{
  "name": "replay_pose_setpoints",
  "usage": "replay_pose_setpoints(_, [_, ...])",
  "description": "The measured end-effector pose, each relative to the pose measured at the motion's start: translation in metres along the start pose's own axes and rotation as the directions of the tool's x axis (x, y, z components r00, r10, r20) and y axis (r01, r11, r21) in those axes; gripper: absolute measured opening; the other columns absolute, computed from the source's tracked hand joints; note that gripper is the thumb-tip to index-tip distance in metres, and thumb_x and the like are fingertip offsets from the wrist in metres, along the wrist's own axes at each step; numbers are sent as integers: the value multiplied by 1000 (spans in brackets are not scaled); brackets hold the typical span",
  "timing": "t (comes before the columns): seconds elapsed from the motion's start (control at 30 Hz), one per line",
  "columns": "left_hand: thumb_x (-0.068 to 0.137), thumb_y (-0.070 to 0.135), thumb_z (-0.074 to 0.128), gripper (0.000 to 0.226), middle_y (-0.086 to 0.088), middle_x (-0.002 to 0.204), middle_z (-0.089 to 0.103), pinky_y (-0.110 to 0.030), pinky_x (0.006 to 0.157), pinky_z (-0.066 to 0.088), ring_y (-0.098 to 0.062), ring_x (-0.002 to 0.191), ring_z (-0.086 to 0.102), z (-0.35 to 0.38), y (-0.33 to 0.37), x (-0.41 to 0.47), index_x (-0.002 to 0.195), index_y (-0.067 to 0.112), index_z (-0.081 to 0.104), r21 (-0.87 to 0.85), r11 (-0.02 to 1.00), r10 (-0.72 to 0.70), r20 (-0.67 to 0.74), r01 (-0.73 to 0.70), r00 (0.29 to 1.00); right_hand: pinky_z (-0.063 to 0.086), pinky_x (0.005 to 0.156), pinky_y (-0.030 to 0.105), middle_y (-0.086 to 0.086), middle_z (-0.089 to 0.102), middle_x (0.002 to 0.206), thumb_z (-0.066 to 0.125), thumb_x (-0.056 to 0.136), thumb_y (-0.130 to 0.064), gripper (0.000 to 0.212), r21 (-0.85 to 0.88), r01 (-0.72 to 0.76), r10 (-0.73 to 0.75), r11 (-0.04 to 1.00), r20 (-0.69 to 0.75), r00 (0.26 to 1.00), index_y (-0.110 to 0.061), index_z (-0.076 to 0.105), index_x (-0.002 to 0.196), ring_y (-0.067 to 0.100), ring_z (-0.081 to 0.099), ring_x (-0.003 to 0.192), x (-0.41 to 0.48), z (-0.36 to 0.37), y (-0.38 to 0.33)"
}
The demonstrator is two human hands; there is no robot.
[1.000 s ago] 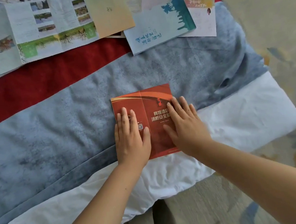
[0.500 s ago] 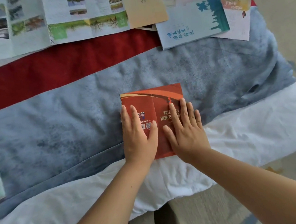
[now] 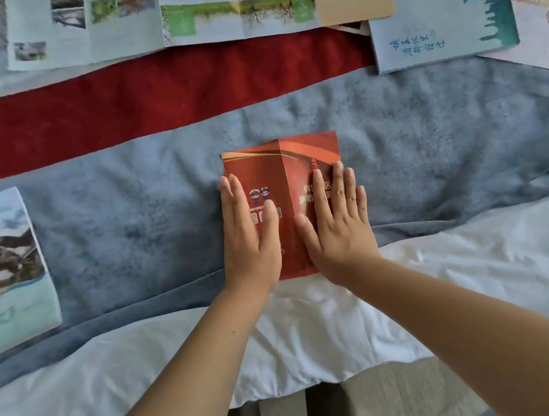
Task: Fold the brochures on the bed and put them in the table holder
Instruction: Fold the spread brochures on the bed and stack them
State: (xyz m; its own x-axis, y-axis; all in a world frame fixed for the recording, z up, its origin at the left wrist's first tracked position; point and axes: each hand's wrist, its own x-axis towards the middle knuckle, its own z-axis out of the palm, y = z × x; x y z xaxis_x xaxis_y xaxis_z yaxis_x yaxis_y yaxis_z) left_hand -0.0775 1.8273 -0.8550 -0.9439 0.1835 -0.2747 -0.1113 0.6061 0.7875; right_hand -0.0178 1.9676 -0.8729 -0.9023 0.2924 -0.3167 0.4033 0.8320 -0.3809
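A red brochure lies on the grey-blue blanket in the middle of the bed, showing two panels with a crease between them. My left hand presses flat on its left panel with straight fingers. On the right panel my right hand lies flat as well, fingers spread. Several unfolded brochures lie farther off: a long white one with photos along the top, a light blue one at the top right, and one with a mountain picture at the left edge. No table holder is in view.
A red band of cloth runs across the bed above the blanket. White bedding covers the near edge of the bed. Below it shows a strip of floor.
The view has shifted, bringing the mountain-picture brochure into sight at the left. Both hands stay flat on the red brochure, my left one now nearer its left edge.
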Motion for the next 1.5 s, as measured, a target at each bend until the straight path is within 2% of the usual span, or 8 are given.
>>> replay_pose_setpoints(0.13, [101, 35, 59, 74, 1, 170, 14, -3, 115, 6, -5, 155, 10, -13, -6, 3, 162, 18, 20, -111, 992, -72, -95, 61, 993, -20, 123, 40, 11, -22, 170, 7, 100, -66, 80, 45, 47, -48, 998, 21, 999, -22, -6, 165, 25, -26, 155, -3, 3, -17])
replay_pose_setpoints(0.37, [103, 44, 45, 52, 37, 147, 40, -8, 112, 28, 17, 139, 33, -35, -2, 8, 154, 41, 34, -416, 908, -9, 89, 46, 996, -13, 126, 37, 2, -15, 172, -1, 99, -68, 81, 102, 202, -209, 974, 63, 976, -22, -5, 165, 19, -20, 157, -1, 1, -52])
replay_pose_setpoints(0.57, [103, 44, 45, 43, 12, 138, 63, -30, 113, 43, -5, 132, 55, -61, -14, 11, 142, 29, 54, -590, 799, -26, 159, 117, 987, -5, 129, 43, 6, -6, 173, -6, 102, -58, 79, 105, 318, -324, 942, 44, 945, -12, 4, 164, 20, -13, 159, -1, 9, -102])
replay_pose_setpoints(0.73, [106, 25, 46, 22, 11, 114, 72, -21, 92, 50, -4, 110, 66, -99, -38, 18, 121, 27, 63, -527, 842, -81, 90, 116, 993, 2, 129, 45, 2, -12, 172, 0, 102, -58, 75, 121, 312, -324, 942, 98, 941, -17, 1, 165, 16, -16, 158, 2, 23, -132])
replay_pose_setpoints(1.0, [101, 25, 52, 57, 21, 152, 47, -30, 118, 36, 6, 139, 43, -117, -55, 18, 155, 35, 36, -438, 889, -113, 80, 137, 990, 0, 130, 42, 6, -12, 172, 13, 103, -52, 72, 174, 245, -268, 954, 119, 956, -18, 1, 165, 17, -17, 158, -1, 37, -154])
replay_pose_setpoints(1.23, [98, 22, 53, 61, 53, 126, 44, 6, 91, 31, 29, 118, 42, -107, -51, 19, 154, 38, 35, -366, 921, -129, 33, 132, 991, -12, 127, 43, 13, -11, 172, 25, 105, -49, 71, -14, -75, 75, 997, 23, 997, -19, 1, 165, 31, -15, 158, 1, 23, -121])
replay_pose_setpoints(1.4, [102, 30, 50, 49, 19, 142, 57, -18, 106, 43, 8, 126, 53, -96, -39, 21, 150, 34, 42, -377, 919, -110, 26, 111, 994, -3, 129, 40, 7, -8, 173, 27, 106, -42, 67, 164, -63, 55, 984, 55, 997, -18, 6, 165, 22, -10, 159, 0, 16, -97])
replay_pose_setpoints(1.5, [102, 32, 52, 48, 26, 137, 59, -8, 98, 43, 12, 122, 54, -89, -29, 19, 149, 36, 44, -394, 912, -110, 40, 117, 993, 15, 127, 34, -1, -2, 173, 35, 109, -38, 62, 279, -59, 54, 959, 27, 998, -21, 13, 165, 13, -1, 159, -3, 10, -89])
